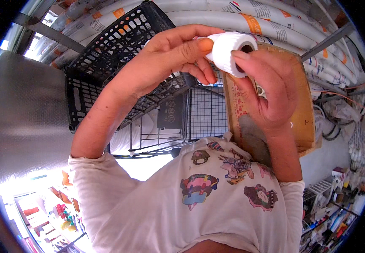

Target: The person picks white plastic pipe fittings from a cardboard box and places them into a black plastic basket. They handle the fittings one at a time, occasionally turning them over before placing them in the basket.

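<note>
A white plastic pipe fitting with a ribbed collar (228, 53) is held up between my two hands, its dark round opening turned to the right. My left hand (182, 52) grips its left part between thumb and fingers, the lower fingers curled beneath. The thumb of my right hand (264, 82) lies at the rim of the opening, and its other fingers are partly hidden behind. Below my right hand stands a wooden box (299, 95) with red writing on its side; a small pale fitting (260, 91) shows inside it.
A black perforated plastic crate (84, 91) stands at the left, beside a black wire basket (207, 110). Long wrapped white pipes (290, 31) lie on a metal rack behind. A silvery sheet roll (27, 117) is at the far left. Cables and shelved goods fill the right side.
</note>
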Motion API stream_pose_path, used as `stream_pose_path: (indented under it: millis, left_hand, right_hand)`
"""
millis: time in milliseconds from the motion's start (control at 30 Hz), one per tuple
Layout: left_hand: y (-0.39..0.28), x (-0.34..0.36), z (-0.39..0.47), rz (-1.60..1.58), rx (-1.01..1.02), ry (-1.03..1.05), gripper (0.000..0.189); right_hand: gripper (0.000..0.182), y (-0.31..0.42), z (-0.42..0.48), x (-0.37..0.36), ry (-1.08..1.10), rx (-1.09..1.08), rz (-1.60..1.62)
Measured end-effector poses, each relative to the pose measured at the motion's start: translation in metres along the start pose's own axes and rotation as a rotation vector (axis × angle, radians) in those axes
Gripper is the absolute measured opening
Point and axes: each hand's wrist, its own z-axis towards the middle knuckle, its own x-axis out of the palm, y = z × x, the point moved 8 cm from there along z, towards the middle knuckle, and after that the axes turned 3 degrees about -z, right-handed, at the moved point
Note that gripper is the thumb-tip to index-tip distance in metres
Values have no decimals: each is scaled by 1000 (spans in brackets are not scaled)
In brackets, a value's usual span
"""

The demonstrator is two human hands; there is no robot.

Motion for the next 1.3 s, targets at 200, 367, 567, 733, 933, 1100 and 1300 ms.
stream_pose_path:
  millis: [200,367,567,733,933,1100,1300]
  left_hand:
    - [5,2,-3,-284,-43,28,66]
    - [-5,-22,-8,-352,62,-144,47]
    - [-29,-111,-38,198,115,-365,55]
    - [-7,-165,-64,426,-90,-549,48]
    - [45,-192,-76,612,-371,-478,49]
    - [106,-186,-73,664,-500,-169,47]
    - [124,-163,-59,675,-656,-12,51]
  right_hand:
    - [35,13,4,14,-51,14,120]
    - [41,7,1,16,43,46,117]
    - [47,-37,-45,3,166,318,-4]
    - [47,-50,-102,6,208,850,122]
    - [49,-60,-138,8,318,906,3]
    - [47,-63,-140,8,345,951,20]
    - [46,-65,-144,8,360,979,22]
